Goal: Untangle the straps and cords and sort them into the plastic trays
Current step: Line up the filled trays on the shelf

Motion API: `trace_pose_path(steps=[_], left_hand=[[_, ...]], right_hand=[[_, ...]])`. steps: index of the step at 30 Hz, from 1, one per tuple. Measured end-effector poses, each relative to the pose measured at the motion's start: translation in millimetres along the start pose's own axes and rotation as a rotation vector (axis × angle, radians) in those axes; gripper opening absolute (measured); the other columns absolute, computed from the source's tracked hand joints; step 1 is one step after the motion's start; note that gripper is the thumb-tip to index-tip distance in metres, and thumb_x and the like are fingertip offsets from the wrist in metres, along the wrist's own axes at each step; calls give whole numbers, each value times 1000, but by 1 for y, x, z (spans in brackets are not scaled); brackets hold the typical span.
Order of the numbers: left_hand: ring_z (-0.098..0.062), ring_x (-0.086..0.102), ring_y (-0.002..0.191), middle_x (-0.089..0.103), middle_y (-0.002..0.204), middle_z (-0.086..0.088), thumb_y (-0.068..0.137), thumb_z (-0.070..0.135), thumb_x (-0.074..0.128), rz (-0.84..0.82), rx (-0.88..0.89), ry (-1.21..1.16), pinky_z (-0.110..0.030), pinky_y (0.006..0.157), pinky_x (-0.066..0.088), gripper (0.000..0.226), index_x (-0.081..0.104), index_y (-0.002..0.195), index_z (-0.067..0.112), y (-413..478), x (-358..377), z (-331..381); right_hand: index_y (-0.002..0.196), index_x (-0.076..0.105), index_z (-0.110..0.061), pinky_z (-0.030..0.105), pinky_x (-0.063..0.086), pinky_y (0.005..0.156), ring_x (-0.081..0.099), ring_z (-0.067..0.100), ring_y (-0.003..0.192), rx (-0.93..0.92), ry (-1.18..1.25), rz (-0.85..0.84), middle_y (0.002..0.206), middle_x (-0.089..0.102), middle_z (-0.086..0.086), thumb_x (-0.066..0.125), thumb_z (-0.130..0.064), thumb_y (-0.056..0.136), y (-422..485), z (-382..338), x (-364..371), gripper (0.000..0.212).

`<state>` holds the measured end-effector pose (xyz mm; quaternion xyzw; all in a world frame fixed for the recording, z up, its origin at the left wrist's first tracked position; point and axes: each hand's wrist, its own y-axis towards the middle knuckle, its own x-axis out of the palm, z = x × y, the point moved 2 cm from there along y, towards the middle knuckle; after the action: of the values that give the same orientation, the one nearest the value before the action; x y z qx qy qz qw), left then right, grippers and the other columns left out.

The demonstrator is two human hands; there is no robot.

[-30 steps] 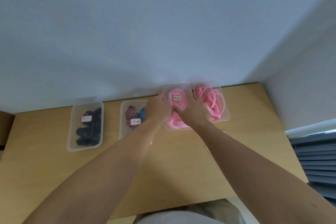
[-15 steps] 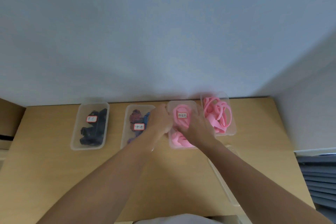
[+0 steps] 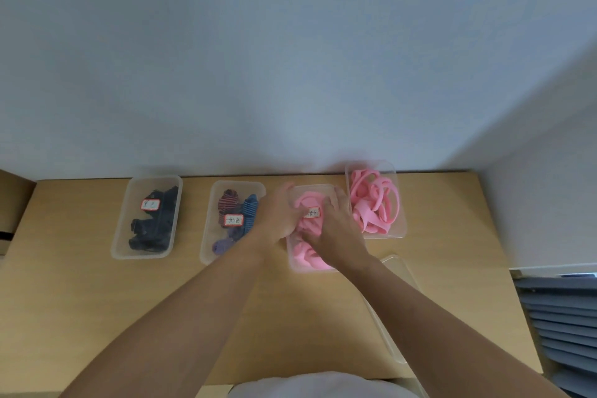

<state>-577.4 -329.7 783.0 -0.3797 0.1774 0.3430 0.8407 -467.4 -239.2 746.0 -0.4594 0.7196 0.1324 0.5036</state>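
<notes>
Four clear plastic trays line the back of the wooden table. Both my hands are in the third tray (image 3: 292,263), on a pile of pink straps (image 3: 307,257) with a white label (image 3: 311,212) on top. My left hand (image 3: 279,216) curls its fingers into the pile from the left. My right hand (image 3: 336,229) lies over the pile with its fingers stretched toward the tray's far end, pressing down. The fourth tray (image 3: 400,226) holds looped pink bands (image 3: 374,200). Much of the pile is hidden under my hands.
The far-left tray (image 3: 121,236) holds black straps (image 3: 155,226). The second tray (image 3: 206,245) holds striped, blue and purple cords (image 3: 237,213). An empty clear tray (image 3: 395,271) lies under my right forearm near the table's right edge. A wall stands just behind the trays.
Both hands stay on the pink pile in the third tray. My right hand's fingers have spread further toward the tray's back end. My head has tilted, shifting the view.
</notes>
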Motion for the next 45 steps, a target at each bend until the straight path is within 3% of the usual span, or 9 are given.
trace_pose_path(steps=[2,5,9,16,28,34,38,41,45], left_hand=[[-25,61,119,56,142,0,99,25,64,42,-49,-53,-37,99,50,58,40,151,23,-12,12,-7],[-23,65,96,69,114,-6,99,38,48,15,-261,-241,-36,78,54,33,60,122,17,-36,35,-30],[-28,68,85,69,90,-4,107,43,44,-63,-540,-733,-51,86,61,31,60,91,22,-58,46,-43],[-23,64,81,72,100,-10,105,23,57,67,-569,-1026,-38,80,58,25,66,122,7,-61,49,-53],[-29,73,101,74,109,-14,97,12,68,231,-535,-1139,-38,73,64,26,68,121,3,-66,57,-57],[-20,70,88,73,92,-1,97,10,68,246,-447,-1049,-32,60,63,6,72,98,14,-61,57,-61],[-14,71,98,78,97,13,101,19,63,269,-185,-696,-46,89,60,23,75,118,29,-57,59,-72],[-14,61,119,65,135,4,106,14,47,261,47,-228,-27,98,46,49,43,153,29,-56,63,-72],[-24,63,107,60,131,-3,106,17,42,236,144,132,-45,85,55,65,14,162,36,-59,67,-71]], right_hand=[[145,41,-15,53,31,113,12,24,154,-3,-12,8,167,3,3,56,-64,87,0,-1,3,78],[145,38,-14,54,39,108,18,30,151,-45,-81,-4,165,9,8,57,-62,87,1,1,1,77],[155,21,-34,50,50,95,38,43,129,-185,-303,-50,144,31,20,53,-77,83,2,-2,-12,90],[152,30,-5,61,11,122,4,40,154,-343,-525,-89,166,10,19,23,-67,97,15,-18,-11,83],[159,21,-27,66,8,119,9,43,153,-405,-516,4,166,14,17,16,-67,98,14,-4,10,72],[161,12,-26,60,5,122,-3,41,154,-422,-489,18,168,2,17,14,-67,99,18,2,17,74],[161,10,-27,56,0,124,-8,38,154,-422,-463,15,168,-2,15,16,-67,98,21,3,17,75],[161,9,-30,55,-2,124,-11,36,154,-417,-445,9,169,-5,12,14,-66,99,20,3,17,72],[159,25,-27,56,8,123,2,38,155,-447,-422,52,168,9,14,13,-56,101,19,3,17,66]])
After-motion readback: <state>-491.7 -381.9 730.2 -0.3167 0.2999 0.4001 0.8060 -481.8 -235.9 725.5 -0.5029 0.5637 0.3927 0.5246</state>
